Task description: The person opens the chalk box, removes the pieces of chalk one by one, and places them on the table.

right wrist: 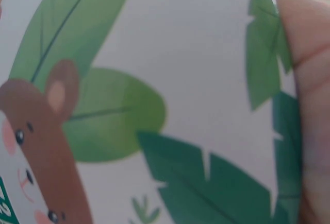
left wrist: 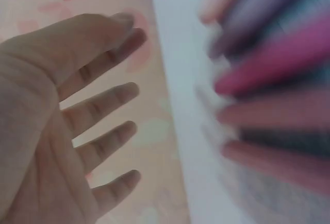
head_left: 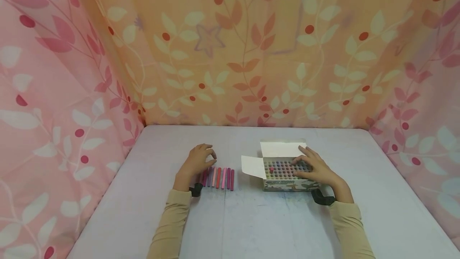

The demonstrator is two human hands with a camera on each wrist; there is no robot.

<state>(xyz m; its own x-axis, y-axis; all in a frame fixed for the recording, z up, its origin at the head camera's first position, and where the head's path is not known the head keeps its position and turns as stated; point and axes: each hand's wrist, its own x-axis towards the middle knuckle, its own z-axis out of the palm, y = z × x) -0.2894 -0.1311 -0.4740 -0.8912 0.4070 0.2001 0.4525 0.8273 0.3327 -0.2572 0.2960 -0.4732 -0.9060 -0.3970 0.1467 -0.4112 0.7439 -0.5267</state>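
Observation:
Several pink, red and purple crayons [head_left: 219, 178] lie side by side in a row on the table. My left hand [head_left: 196, 160] hovers at the left end of this row. In the left wrist view its fingers are extended and hold nothing, with a magenta crayon [left wrist: 278, 54] beside them. To the right stands an open box [head_left: 287, 186], packed with upright crayons whose round ends show. One pinkish-red crayon [head_left: 272, 170] sticks up above the others. My right hand [head_left: 316, 168] rests over the box's right side, fingers spread across the crayon ends. Its palm is against the printed box wall [right wrist: 206, 44].
The box's white side flap [head_left: 253, 166] folds out leftward, and its back flap [head_left: 282, 148] stands out behind. A pale cloth covers the table [head_left: 251, 227]. Patterned curtains [head_left: 230, 51] hang behind and on both sides.

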